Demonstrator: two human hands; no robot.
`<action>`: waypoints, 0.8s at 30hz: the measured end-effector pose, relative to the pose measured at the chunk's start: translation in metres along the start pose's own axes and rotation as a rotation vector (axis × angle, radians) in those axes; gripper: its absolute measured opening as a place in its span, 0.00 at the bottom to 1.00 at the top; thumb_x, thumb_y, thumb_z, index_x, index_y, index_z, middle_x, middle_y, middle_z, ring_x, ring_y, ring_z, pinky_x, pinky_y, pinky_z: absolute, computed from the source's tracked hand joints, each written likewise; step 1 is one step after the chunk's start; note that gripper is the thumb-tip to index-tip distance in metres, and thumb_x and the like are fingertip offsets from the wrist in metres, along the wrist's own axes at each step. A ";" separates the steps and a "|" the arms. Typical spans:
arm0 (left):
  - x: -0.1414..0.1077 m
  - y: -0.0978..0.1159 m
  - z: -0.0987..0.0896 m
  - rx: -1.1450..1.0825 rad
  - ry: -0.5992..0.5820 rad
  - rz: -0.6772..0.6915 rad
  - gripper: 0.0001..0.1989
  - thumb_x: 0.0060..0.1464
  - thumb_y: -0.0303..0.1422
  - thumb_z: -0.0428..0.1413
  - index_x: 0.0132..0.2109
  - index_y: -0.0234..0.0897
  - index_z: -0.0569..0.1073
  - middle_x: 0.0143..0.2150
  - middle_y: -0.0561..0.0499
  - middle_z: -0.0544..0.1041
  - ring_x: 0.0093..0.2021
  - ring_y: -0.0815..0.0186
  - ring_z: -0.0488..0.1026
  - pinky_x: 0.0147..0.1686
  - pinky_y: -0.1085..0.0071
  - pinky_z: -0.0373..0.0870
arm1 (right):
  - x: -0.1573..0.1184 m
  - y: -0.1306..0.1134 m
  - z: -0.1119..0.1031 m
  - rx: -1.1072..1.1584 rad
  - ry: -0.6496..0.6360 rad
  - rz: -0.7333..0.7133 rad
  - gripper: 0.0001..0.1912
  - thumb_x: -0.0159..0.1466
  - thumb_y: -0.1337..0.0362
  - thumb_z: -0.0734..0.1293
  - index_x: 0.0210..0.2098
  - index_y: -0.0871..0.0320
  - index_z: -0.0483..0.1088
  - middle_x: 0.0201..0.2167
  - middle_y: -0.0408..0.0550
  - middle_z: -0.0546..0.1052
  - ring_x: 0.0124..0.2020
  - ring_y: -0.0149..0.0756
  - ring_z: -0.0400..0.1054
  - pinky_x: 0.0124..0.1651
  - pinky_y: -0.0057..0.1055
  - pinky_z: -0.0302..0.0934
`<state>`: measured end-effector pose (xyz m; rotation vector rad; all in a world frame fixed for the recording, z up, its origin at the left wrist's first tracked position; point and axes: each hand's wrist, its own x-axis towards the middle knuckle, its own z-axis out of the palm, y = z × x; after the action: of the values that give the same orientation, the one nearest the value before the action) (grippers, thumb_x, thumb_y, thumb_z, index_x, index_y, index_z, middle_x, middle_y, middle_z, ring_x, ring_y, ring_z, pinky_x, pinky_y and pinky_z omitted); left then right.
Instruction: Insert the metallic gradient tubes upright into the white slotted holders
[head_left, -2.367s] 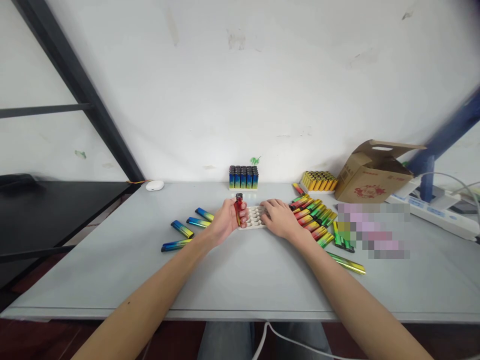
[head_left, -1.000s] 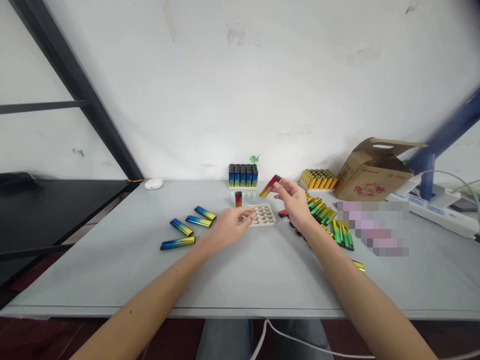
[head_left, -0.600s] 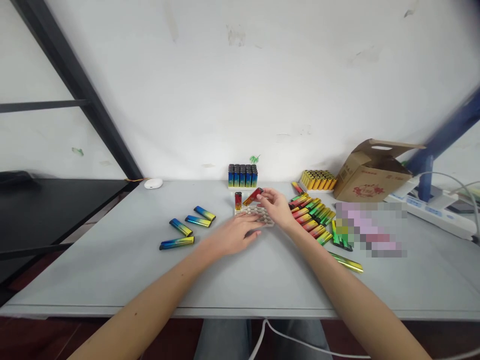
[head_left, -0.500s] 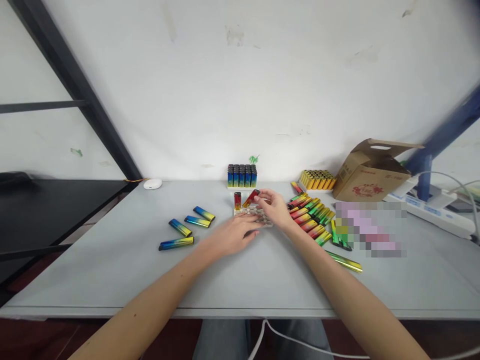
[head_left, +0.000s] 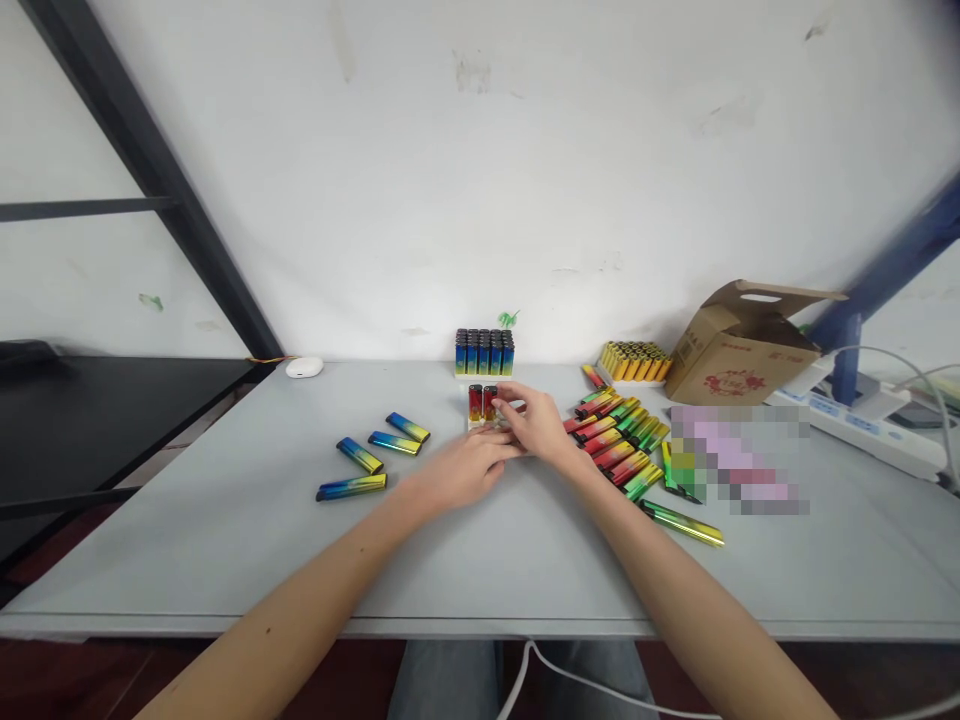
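Observation:
My right hand (head_left: 540, 428) pinches a red lighter (head_left: 490, 398), which stands upright in the far row of a pale tray (head_left: 472, 425). Another red lighter (head_left: 475, 400) stands upright just left of it. My left hand (head_left: 466, 468) rests over the near part of the tray, fingers stretched out and touching it. Both hands hide most of the tray. Red-and-yellow lighters (head_left: 609, 446) lie in a pile right of my right hand, with green-and-yellow lighters (head_left: 643, 432) beside them.
Several blue-and-yellow lighters (head_left: 360, 455) lie at left. A filled block of blue lighters (head_left: 484, 352) stands by the wall, and a tray of yellow lighters (head_left: 636, 362) sits near an open cardboard box (head_left: 739, 350). A white case (head_left: 304, 368) and a power strip (head_left: 877, 432) are farther out.
The red lighter in my right hand has gone from tilted to upright beside the first one. My right hand has shifted slightly left; my left hand stays on the tray.

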<state>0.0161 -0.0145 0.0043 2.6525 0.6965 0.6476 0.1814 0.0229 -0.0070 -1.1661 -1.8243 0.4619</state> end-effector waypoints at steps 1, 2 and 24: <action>0.000 0.001 -0.001 0.015 -0.018 -0.008 0.29 0.53 0.17 0.46 0.57 0.45 0.73 0.57 0.49 0.74 0.59 0.59 0.68 0.61 0.58 0.60 | 0.001 0.001 0.000 -0.002 -0.010 0.001 0.12 0.65 0.61 0.62 0.45 0.55 0.74 0.41 0.47 0.80 0.43 0.38 0.75 0.47 0.36 0.68; 0.000 0.002 -0.001 0.030 -0.034 -0.014 0.29 0.54 0.17 0.46 0.58 0.45 0.72 0.58 0.49 0.73 0.59 0.60 0.68 0.62 0.58 0.59 | 0.001 0.001 0.000 0.000 -0.026 0.002 0.12 0.65 0.61 0.62 0.45 0.55 0.74 0.42 0.47 0.80 0.43 0.38 0.75 0.48 0.35 0.68; -0.005 -0.024 0.010 0.127 -0.052 -0.117 0.36 0.50 0.13 0.42 0.61 0.44 0.69 0.66 0.51 0.64 0.68 0.63 0.57 0.67 0.58 0.52 | -0.005 0.022 -0.102 -0.805 -0.264 0.380 0.29 0.52 0.78 0.62 0.51 0.53 0.73 0.46 0.50 0.79 0.49 0.47 0.72 0.47 0.36 0.60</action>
<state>0.0086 0.0006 -0.0156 2.7071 0.8975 0.5162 0.2786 0.0139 0.0292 -2.1011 -2.0884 0.0674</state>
